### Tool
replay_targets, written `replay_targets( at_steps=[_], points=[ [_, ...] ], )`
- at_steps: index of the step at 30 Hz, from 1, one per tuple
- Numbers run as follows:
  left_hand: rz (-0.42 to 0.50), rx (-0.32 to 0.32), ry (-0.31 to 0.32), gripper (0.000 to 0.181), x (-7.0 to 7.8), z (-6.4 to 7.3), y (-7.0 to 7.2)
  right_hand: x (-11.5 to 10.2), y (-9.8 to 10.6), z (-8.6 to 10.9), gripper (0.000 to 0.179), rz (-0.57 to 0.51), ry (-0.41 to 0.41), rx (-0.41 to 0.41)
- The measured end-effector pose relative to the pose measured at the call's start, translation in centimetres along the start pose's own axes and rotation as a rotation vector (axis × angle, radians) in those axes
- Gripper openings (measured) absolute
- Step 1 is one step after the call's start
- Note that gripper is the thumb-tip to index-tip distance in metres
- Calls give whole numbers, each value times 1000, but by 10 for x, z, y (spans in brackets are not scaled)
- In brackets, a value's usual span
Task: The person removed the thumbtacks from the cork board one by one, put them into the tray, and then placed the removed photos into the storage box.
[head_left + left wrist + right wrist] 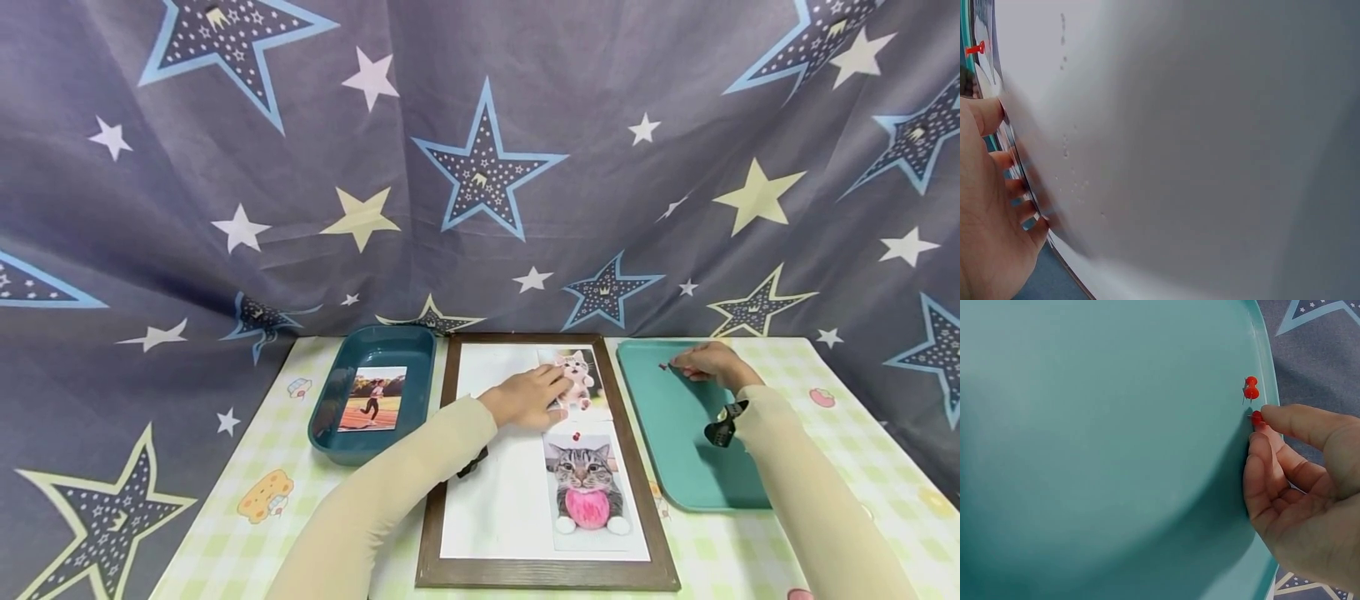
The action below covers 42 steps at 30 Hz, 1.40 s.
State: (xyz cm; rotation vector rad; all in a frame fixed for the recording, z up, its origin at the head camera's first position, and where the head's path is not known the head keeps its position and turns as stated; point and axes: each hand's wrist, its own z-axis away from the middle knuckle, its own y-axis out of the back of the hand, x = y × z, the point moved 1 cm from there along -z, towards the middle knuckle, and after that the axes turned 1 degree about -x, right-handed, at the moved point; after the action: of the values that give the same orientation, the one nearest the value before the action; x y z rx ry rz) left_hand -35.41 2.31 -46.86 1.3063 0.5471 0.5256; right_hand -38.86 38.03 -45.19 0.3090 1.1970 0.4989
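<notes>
My left hand [528,398] rests on a kitten photo [592,400] at the upper right of a brown-framed white board [487,517], its fingers laid over the photo's left part. Below lies a photo of a grey tabby cat [587,492] with a pink ball, a red push pin [576,436] at its top. My right hand [708,364] is at the far end of a teal tray [667,450]. Its thumb and fingertips pinch a red push pin [1257,417] low over the tray. Beside that pin lie more red push pins [1251,388], partly overlapping.
Left of the board stands a dark blue tray [324,417] holding a photo of a runner [373,398]. A green checked cloth [217,542] covers the table. Behind it hangs a grey curtain [480,275] with stars.
</notes>
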Motion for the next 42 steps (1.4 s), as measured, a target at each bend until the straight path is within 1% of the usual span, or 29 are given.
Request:
replay_targets(
  at_steps=[7,10,16,22,27,30,34,38,42],
  points=[
    [-5,10,-2,61,0,0,-1,0,-1,-1,12,4,-1,-1],
    [-14,16,-10,61,0,0,-1,0,0,-2,12,11,-1,-11],
    [-16,23,-6,60,0,0,3,-1,2,-3,12,-6,10,1],
    [-14,14,-10,60,0,0,2,0,1,-3,17,3,6,0],
    [-13,19,-12,60,0,-1,0,1,0,-1,15,1,10,-1],
    [-13,21,-15,60,1,-1,2,0,1,0,16,2,10,2],
    [-15,26,-20,59,2,0,6,-2,3,-1,23,-3,0,7],
    [1,19,-9,58,3,3,7,-1,3,-2,27,-16,-5,-13],
    [6,11,-1,58,3,4,6,-1,2,-1,22,-22,-12,-20]
  ],
)
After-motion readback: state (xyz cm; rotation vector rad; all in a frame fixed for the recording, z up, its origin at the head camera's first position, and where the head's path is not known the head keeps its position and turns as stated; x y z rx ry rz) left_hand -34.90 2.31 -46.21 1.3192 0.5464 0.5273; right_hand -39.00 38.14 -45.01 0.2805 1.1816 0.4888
